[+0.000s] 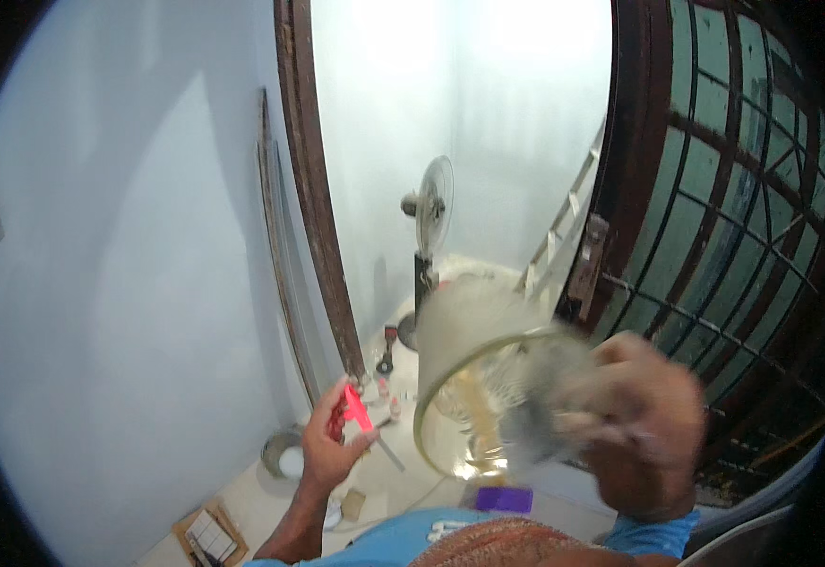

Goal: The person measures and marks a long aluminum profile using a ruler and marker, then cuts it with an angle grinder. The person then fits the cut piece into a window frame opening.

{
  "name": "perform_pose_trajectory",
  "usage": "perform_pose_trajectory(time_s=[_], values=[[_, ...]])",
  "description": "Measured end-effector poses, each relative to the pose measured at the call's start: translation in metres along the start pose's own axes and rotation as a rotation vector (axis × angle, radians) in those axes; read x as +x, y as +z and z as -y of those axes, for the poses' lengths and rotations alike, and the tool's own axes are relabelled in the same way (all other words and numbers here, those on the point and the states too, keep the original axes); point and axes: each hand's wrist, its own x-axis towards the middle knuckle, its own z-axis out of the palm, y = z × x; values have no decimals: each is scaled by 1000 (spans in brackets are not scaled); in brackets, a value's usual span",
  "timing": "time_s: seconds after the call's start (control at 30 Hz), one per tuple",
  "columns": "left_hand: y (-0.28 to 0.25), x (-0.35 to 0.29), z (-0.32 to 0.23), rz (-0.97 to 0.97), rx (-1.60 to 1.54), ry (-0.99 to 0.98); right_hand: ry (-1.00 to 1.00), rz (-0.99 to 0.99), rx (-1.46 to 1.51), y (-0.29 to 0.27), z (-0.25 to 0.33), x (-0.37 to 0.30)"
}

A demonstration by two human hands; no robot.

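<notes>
Lt. blue shirt (375,542) w/ wht mark (447,527).

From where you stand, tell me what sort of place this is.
Probably inside a home, perhaps partly under repair: a fan and a ladder show beyond the brown door frame, and a barred door is on the right.

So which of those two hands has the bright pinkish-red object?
The left hand, pinching the pinkish-red object; the blurred right hand is instead by the mouth of the big translucent container.
</notes>
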Motion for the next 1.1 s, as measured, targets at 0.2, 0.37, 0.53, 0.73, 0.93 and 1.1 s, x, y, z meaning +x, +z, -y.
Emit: perform_pose_trajectory(time_s=[0.2,0.37,0.53,0.73,0.93,1.1], values=[[33,6,-34,268,-79,101,400,204,59,108,-49,-97],[46,10,-16,371,410,293,579,393,33,192,-86,-147],[50,19,54,545,504,384,615,387,120,231,-102,-187],[48,40,227,841,409,176,777,574,166,264,-111,-203],[91,25,144,555,572,549,1297,457,587,301,-134,-287],[76,-39,225,786,461,52,1516,247,647,331,-189,-345]])
